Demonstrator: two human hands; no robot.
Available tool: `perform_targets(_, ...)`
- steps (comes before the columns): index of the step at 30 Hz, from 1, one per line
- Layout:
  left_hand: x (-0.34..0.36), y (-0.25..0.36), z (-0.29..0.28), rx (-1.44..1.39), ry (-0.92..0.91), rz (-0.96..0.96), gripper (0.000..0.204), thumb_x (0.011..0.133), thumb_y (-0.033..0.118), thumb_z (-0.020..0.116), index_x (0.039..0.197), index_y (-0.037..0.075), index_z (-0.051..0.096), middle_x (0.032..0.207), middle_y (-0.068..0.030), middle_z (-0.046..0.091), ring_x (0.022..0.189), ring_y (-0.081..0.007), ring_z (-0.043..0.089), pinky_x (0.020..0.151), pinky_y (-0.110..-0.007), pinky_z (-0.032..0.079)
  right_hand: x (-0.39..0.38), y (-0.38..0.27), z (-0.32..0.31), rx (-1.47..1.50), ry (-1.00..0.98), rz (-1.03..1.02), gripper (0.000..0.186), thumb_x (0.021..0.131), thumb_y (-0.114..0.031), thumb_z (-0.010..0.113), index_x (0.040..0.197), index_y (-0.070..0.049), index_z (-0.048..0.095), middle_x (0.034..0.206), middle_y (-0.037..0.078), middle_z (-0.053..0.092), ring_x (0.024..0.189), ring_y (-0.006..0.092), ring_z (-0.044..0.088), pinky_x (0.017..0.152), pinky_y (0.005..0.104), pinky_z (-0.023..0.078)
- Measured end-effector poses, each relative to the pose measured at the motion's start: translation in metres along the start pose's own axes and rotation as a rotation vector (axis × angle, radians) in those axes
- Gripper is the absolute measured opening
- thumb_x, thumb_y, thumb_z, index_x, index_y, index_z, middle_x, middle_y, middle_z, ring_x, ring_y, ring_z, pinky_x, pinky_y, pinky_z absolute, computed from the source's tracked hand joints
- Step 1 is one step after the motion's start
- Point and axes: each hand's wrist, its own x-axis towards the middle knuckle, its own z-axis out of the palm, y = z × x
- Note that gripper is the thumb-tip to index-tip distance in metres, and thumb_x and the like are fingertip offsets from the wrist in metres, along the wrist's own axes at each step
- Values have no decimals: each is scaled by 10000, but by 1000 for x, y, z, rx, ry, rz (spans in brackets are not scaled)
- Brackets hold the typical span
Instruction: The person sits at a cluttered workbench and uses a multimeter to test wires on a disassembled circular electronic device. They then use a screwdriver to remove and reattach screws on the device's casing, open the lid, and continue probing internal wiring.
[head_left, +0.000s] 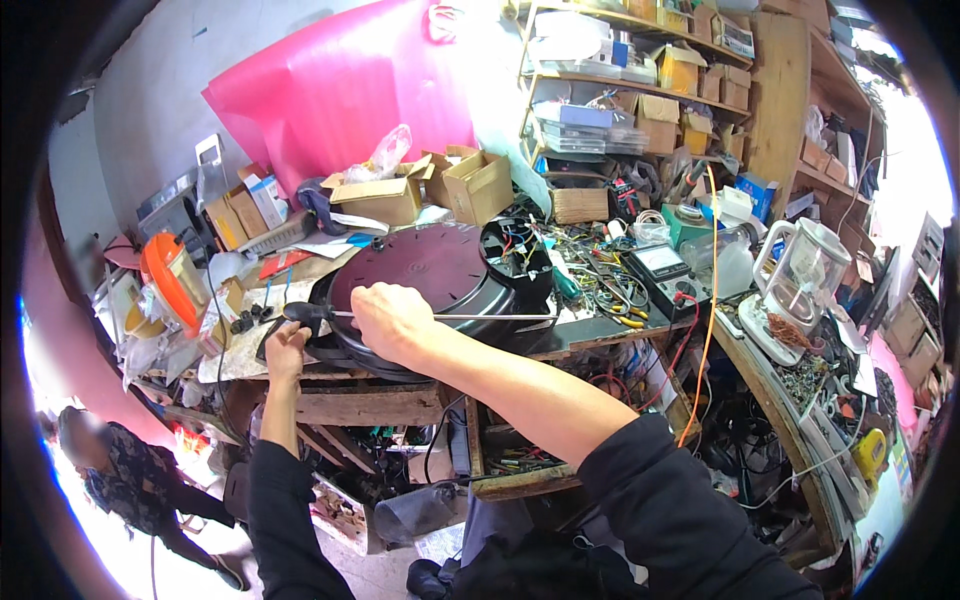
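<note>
A round black appliance [415, 262] with a dark maroon disc face lies at the bench's front edge. At its right, an open black housing [515, 262] shows coloured wires. My right hand [392, 318] is closed round the shaft of a long screwdriver [490, 317], held level across the appliance's near side. Its black handle points left and its tip points right. Just below that handle is my left hand [286, 350], its fingers curled against a black part at the appliance's left side. What those fingers grip is hidden.
Pliers and other hand tools [605, 285] crowd the bench beside a multimeter [662, 270]. An orange cable [708, 340] hangs at the right, near a glass blender jug [808, 262]. Cardboard boxes [475, 185] stand behind. A person [130, 490] is at the lower left.
</note>
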Motion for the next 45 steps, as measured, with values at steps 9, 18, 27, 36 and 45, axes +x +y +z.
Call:
perform_targets(9, -75, 34, 16, -97, 151, -13, 351, 939, 101, 687, 1229, -95, 668, 1104, -69, 714, 998, -133, 630, 942, -263, 459, -19, 3, -23, -15, -111, -15, 284, 922, -262, 718, 959, 19, 708, 898, 246, 731, 891, 428, 727, 771, 496, 581)
perform_targets(18, -75, 51, 18, -221, 236, -26, 318, 979, 108, 653, 1242, -70, 667, 1090, -81, 719, 1006, -138, 637, 949, -268, 462, -8, 11, -35, 34, -111, 11, 274, 938, -261, 691, 953, 12, 672, 957, 254, 709, 947, 460, 684, 825, 526, 543)
perform_targets(27, -78, 54, 9, -369, 144, -21, 404, 973, 93, 656, 1336, -76, 599, 1216, -100, 681, 1130, -148, 615, 1020, -282, 441, 1, 14, -37, -6, -109, -31, 290, 921, -269, 708, 936, 19, 672, 967, 261, 701, 950, 463, 675, 822, 526, 535)
perform_targets(36, -74, 72, 6, -515, 140, -71, 343, 973, 105, 699, 1291, -5, 631, 1032, -4, 692, 816, -72, 605, 786, -231, 492, 3, 18, -39, 48, -30, -6, 269, 924, -259, 702, 927, 11, 703, 901, 258, 703, 922, 453, 684, 816, 513, 538)
perform_targets(45, -73, 71, -18, -390, 101, -175, 385, 960, 70, 655, 1343, 52, 614, 994, -25, 714, 728, -124, 671, 703, -307, 593, -15, 7, -37, 45, -16, -47, 265, 917, -235, 716, 928, 25, 665, 895, 268, 701, 897, 460, 690, 783, 525, 552)
